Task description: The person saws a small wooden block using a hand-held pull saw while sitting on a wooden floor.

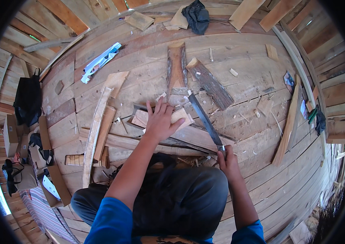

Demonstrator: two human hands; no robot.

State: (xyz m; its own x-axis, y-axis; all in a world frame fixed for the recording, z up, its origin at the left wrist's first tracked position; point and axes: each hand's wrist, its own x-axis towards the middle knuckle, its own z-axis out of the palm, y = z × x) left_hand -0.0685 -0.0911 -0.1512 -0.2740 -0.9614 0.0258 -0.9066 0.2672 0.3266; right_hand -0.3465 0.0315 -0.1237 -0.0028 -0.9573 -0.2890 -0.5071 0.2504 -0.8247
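Note:
My left hand point(159, 122) lies over a short, pale piece of wood point(183, 118), its spread fingers over the far edge and thumb near the close edge, holding it down. Under that piece is a longer board point(198, 136). In my right hand point(228, 162) is a handsaw point(205, 120), gripped by its handle. Its dark, toothed blade points away and slightly left, just right of the pale piece's end and apart from it in this view. My fingers hide most of the saw's handle.
Beyond my hands lie two bark-edged slabs point(176, 65) point(211, 83). Long boards point(95, 134) are at left, another plank point(288, 122) at right. Wood chips litter the plank floor point(253, 138). Cardboard boxes point(50, 183) and a black bag point(28, 99) stand far left.

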